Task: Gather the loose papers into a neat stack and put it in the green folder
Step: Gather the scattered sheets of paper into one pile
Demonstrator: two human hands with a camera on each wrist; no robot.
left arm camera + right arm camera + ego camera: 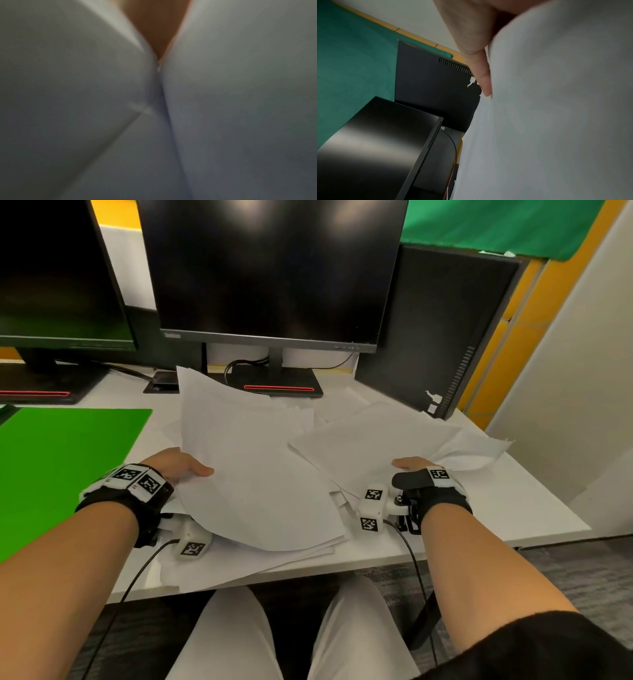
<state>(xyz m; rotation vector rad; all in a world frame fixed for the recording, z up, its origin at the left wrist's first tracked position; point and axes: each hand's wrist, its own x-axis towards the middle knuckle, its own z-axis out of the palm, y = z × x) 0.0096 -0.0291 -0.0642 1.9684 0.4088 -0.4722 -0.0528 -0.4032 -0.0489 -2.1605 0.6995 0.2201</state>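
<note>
I have my left hand (178, 465) on the near left edge of a fanned heap of loose papers (260, 474) spread across the white counter (507, 501); its thumb lies on top of a lifted sheet and the rest of its fingers are hidden beneath, so I judge it is pinching that sheet. My right hand (412, 465) holds a second bunch of sheets on the right side of the heap; the right wrist view shows one of its fingers (485, 81) pressed along the paper's face, clamped on it. The left wrist view is only blurred white paper. The green folder (65, 460) lies closed and flat on the counter to my left, just beside the heap, with no paper in it yet. The risks as I see them: several sheets overhang the counter's near edge above my lap, and pulling the two bunches together could push them off onto the floor; sheets at the far right are already curled and may crease or slip free; thin paper held at one edge may buckle rather than slide square. A monitor (270, 272) stands directly behind the heap, its base (277, 383) touching or overlapped by the far sheets, and a black computer tower (435, 326) stands at the right rear, so there is little room to push the papers away from me.
</note>
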